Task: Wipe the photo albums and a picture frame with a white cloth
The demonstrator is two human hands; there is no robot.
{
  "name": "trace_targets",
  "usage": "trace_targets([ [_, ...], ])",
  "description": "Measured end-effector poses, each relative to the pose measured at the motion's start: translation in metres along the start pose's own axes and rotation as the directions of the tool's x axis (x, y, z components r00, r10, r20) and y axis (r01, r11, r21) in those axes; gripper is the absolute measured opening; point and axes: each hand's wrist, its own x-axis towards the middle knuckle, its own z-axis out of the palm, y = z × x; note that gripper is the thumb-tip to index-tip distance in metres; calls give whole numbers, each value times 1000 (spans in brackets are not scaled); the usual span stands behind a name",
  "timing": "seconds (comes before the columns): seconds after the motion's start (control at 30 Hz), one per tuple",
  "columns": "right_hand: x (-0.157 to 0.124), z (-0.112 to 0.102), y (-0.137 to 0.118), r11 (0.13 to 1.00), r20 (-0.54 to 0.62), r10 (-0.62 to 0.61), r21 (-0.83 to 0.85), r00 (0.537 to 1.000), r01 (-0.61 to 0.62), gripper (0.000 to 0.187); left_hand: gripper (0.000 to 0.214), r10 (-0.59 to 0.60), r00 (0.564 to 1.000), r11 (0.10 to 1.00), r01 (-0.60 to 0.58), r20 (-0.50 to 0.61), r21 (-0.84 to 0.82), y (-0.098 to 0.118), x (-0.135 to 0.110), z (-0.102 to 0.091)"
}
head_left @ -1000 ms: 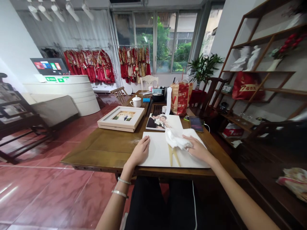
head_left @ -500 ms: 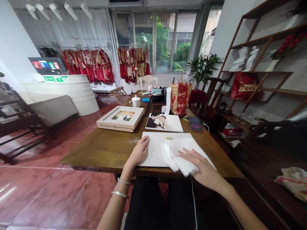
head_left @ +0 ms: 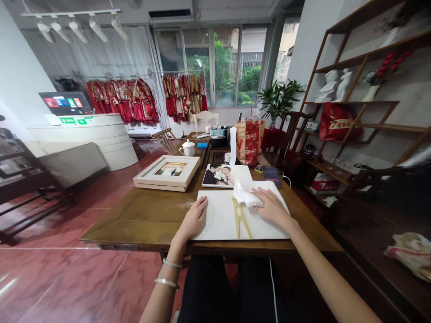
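Note:
A white panel [head_left: 215, 220] lies flat at the near edge of the wooden table, with a beige A-shaped stand piece [head_left: 238, 220] on its surface. My left hand [head_left: 195, 216] lies flat over the panel's left edge, fingers stretched forward and thumb hidden. On the panel's far right part, my right hand [head_left: 272, 204] presses down on a crumpled white cloth [head_left: 245, 193] and holds it. The cloth's far edge overlaps the near corner of a printed couple photo panel [head_left: 215, 176] just behind.
Framed picture [head_left: 168, 172] sits left on the table [head_left: 134, 220], near a white lidded mug [head_left: 187, 148]. Behind stand a red and tan paper bag [head_left: 249, 141] and a black pot [head_left: 218, 141]. A phone [head_left: 272, 176] with a white cable lies right.
My right hand has slid the cloth away from me across the panel, uncovering the beige stand piece. My left hand stays on the left edge. The view has tilted slightly up.

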Motion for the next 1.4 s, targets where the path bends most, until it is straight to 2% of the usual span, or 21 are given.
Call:
trace_targets([
  [0.1,4,2,-7,1000,8,-3,-15,1000,3,57,42,6,1000,1000,-6,2,7,-1,0,0],
  [0.17,-7,1,-12,999,25,-37,-8,999,37,60,42,3,1000,1000,-3,10,15,0,0,0],
  [0.33,-68,-17,-18,990,108,-126,83,986,117,69,43,-7,1000,1000,6,19,28,2,0,-1],
  [0.43,-99,-31,-15,987,190,-94,144,977,67,69,43,-4,1000,1000,4,11,24,1,0,0],
  [0.5,-104,-36,-10,983,232,-77,181,970,35,68,43,2,1000,1000,-2,-1,18,0,0,1],
  [0.6,-86,-31,-2,980,241,-37,198,970,-12,68,42,7,1000,1000,-6,-11,10,-1,0,1],
  [0.83,10,-2,-6,995,75,86,37,993,-89,56,42,-7,1000,1000,7,4,-1,0,1,0],
  [0.9,25,3,-12,994,50,103,34,993,-105,54,43,-9,1000,1000,9,11,5,0,1,0],
  [0.97,27,5,-19,994,42,100,35,994,-102,54,43,-14,1000,1000,14,14,6,1,1,0],
  [1.07,7,5,-28,997,59,62,44,996,-64,58,43,-16,1000,1000,16,15,1,2,1,0],
  [1.23,-61,-10,-35,993,93,-62,101,994,52,67,43,-8,1000,1000,8,10,15,2,0,0],
  [1.33,-94,-29,-33,978,190,-134,181,973,100,68,44,-7,1000,1000,6,12,24,1,0,0],
  [1.4,-102,-39,-28,969,276,-145,234,950,80,67,43,1,1000,1000,-2,10,28,0,0,0],
])
